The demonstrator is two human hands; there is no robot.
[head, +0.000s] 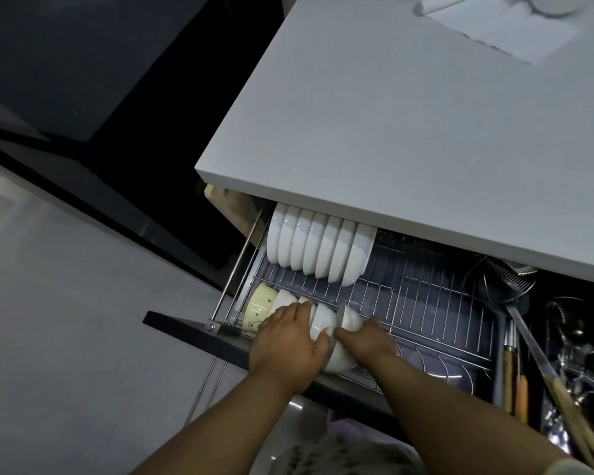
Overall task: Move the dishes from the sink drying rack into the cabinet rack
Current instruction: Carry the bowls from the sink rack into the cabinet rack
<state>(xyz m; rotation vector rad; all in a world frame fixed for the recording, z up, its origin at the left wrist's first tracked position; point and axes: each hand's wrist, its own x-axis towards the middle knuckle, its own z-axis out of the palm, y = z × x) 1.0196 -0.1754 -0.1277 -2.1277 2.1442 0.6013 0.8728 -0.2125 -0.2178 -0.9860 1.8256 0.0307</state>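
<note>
Pull-out cabinet rack (426, 303), glossy white bowls (323, 320)

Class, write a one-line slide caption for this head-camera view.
Both hands, left and right, settle white bowls into the pulled-out cabinet rack.

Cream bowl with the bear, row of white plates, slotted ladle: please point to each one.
cream bowl (258, 305), head view, on its printed side wall.
white plates (318, 250), head view, on a middle plate's back.
slotted ladle (510, 274), head view, on its perforated head.

Glossy white ceramic bowls (318, 248), shiny metal wire rack (426, 296) — matt grey countertop (408, 132)
</note>
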